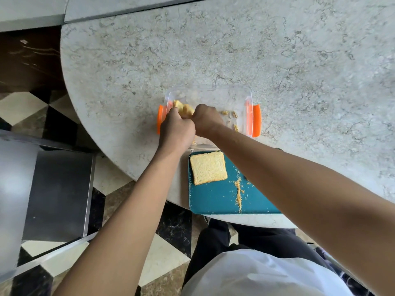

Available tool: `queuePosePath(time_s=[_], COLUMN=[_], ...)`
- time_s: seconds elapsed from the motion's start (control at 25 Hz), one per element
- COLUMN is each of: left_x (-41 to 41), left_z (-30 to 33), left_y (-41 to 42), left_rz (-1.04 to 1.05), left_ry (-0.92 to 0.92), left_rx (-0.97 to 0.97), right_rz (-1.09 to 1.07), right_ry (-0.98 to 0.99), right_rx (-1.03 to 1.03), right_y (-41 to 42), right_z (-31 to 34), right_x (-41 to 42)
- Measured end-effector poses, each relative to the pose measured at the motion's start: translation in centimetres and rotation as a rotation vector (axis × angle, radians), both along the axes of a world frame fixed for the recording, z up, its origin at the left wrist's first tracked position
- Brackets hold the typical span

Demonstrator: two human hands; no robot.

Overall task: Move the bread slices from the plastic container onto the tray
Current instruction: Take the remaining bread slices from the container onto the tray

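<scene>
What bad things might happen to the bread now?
The bread slice pinched by the left hand and the right hand inside the plastic container looks crumpled, so it may tear or shed more crumbs. The tray overhangs the table edge, so a bump might tip it.

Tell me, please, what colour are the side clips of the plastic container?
Orange. The clips on the clear container show best in the head view.

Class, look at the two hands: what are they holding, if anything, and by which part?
Both the left hand and right hand grip one bread slice inside the plastic container, at its near edge.
</scene>
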State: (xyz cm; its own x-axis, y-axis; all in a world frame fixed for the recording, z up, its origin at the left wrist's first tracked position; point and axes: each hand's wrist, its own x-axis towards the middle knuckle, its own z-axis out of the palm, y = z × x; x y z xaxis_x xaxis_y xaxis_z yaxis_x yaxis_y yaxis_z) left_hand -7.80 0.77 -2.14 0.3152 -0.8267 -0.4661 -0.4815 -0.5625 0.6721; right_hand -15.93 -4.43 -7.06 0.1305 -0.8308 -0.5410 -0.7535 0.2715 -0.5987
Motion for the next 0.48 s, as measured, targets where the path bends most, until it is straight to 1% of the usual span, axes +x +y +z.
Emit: queuePosePath(time_s=[0.16, 0.24, 0.36, 0.4, 0.48], left_x=[-0.2, -0.6, -1.3, -1.3, -1.1], left_z=[-0.9, -1.4, -2.5, -2.9, -3.4], left_y=[-0.5, -0.6, -0.4, -0.4, -0.7], left_rz=[-0.042, -0.110, -0.315, -0.364, -0.378], left_ry=[-0.126, -0.269, -0.520, -0.570, -0.622], left_rx=[0.015, 0.008, -0.036, -0.052, -0.068], right_rz=[-0.100, -0.128, -0.151, -0.147, -0.131], right_ry=[-0.071, -0.089, -0.132, -0.144, -0.160], right_rx=[0.023, 0.042, 0.086, 0.096, 0.100], right_y=[0.4, 0.7, 1.0, 1.0, 0.9], right_z=[-0.2, -0.4, -0.7, -0.8, -0.9], right_x=[-1.5, -2.2, -3.0, -3.2, -3.2])
